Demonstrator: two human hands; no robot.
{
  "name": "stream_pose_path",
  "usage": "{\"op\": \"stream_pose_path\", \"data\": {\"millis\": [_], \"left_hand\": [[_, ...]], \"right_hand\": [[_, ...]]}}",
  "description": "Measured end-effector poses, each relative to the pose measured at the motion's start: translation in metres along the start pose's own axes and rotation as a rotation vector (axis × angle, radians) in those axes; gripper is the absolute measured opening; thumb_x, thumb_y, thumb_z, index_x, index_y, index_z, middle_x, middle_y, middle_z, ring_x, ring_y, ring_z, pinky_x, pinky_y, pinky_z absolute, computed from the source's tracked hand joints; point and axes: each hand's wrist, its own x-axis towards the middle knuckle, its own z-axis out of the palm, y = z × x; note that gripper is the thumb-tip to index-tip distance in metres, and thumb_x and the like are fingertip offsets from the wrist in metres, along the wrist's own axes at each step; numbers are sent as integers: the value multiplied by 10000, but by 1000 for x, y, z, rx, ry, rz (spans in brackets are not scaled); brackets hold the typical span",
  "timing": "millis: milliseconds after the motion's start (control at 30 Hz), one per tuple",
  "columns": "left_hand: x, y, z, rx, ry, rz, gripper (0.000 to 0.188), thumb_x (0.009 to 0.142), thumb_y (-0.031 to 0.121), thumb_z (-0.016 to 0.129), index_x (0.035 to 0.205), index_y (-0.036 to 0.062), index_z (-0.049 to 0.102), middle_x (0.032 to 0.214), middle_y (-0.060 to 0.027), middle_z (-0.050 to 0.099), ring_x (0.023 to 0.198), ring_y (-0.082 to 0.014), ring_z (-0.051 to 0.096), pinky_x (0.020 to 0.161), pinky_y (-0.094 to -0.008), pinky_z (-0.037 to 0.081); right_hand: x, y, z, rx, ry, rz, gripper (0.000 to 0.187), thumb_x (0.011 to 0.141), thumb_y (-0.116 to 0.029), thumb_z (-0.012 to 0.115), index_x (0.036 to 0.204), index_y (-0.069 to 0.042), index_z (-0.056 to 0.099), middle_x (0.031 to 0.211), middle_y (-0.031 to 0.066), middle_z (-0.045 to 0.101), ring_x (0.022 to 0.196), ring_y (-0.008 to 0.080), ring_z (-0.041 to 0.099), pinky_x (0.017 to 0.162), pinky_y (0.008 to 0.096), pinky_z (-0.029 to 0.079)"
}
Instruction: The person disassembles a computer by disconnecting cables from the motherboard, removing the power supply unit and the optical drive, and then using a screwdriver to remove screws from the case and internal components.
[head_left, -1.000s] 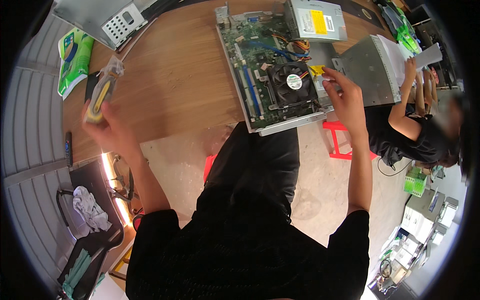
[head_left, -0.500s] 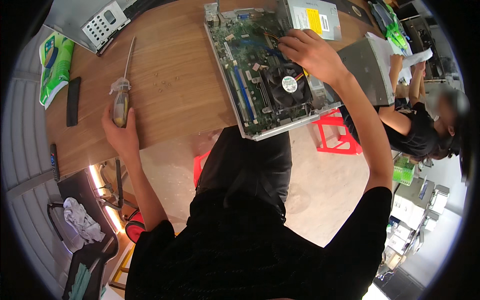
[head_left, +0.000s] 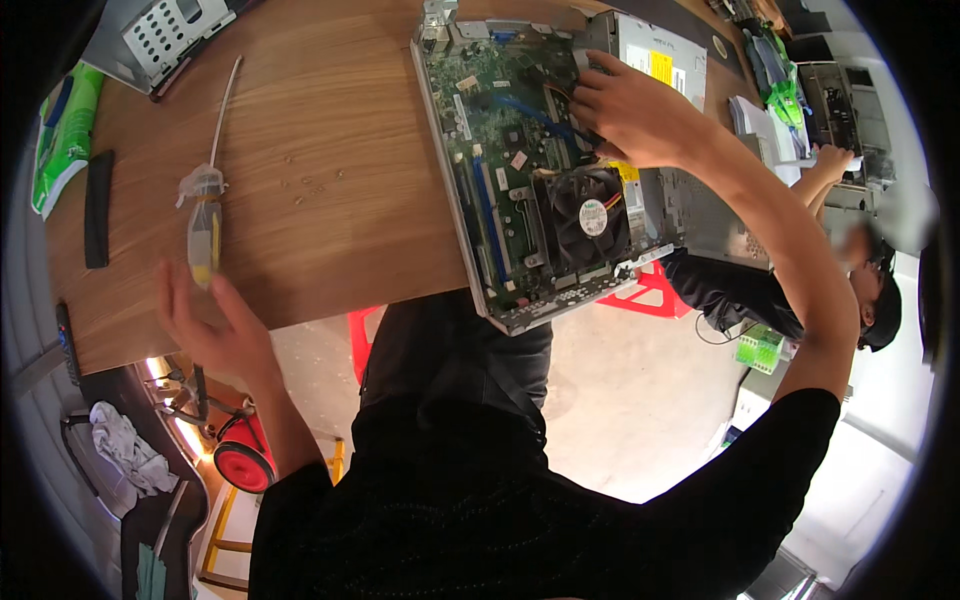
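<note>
A screwdriver (head_left: 206, 225) with a clear yellowish handle and a long thin shaft lies on the wooden table. My left hand (head_left: 222, 325) is just below the handle end, fingers spread, holding nothing. An opened computer case (head_left: 486, 310) with a green motherboard (head_left: 513, 135) sits in front of me on the right. A black cooling fan (head_left: 588, 215) is mounted on the board. Over the board beside the silver drive (head_left: 655, 65), my right hand (head_left: 640, 115) has its fingers bent inward near a blue cable (head_left: 530, 112). What its fingertips grip is hidden.
Small screws (head_left: 315, 183) lie scattered mid-table. Farther left are a metal bracket (head_left: 165, 45), a green packet (head_left: 70, 140), a black strip (head_left: 98, 210) and a remote control (head_left: 67, 340). Another person (head_left: 860, 280) works at the right. Red stools (head_left: 650, 290) stand below the table.
My left hand has come off the screwdriver handle and drawn back toward me. My right hand stays over the board, its fingers now more curled. The whole view has shifted slightly.
</note>
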Motion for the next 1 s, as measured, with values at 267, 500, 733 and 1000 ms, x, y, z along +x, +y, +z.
{"op": "stream_pose_path", "data": {"millis": [267, 500, 733, 1000], "left_hand": [[-41, 144, 49, -807, -645, 367, 379, 748, 106, 783, 1100, 43, 658, 1255, -121, 615, 1142, -336, 618, 959, -498, 491], [-48, 172, 50, -821, -1161, 386, 396, 792, 98, 743, 1162, 13, 632, 1040, -106, 634, 986, -274, 637, 854, -382, 524], [-63, 177, 37, -731, -1234, 189, 467, 784, -45, 646, 1245, 25, 616, 1102, -130, 661, 949, -300, 674, 742, -370, 567], [-59, 178, 44, -663, -1080, 240, 214, 903, 76, 676, 1110, 52, 724, 932, -200, 719, 836, -350, 713, 718, -412, 570]], "right_hand": [[14, 16, -4, -15, 32, -60, 336, 735, -334, 787, 954, -91, 710, 983, 26, 643, 1103, 224, 568, 1157, 413, 329], [15, 21, 1, -106, 21, -146, 404, 718, -448, 780, 885, -87, 709, 952, 32, 633, 1073, 229, 573, 1133, 426, 341], [14, 19, 8, -116, 18, -219, 482, 699, -458, 798, 940, -55, 690, 972, 44, 601, 1086, 236, 572, 1194, 475, 300], [-33, 25, 4, -255, 424, 204, 580, 783, -429, 782, 1234, -99, 626, 1252, 75, 601, 1336, 297, 453, 1188, 504, 295]]}}
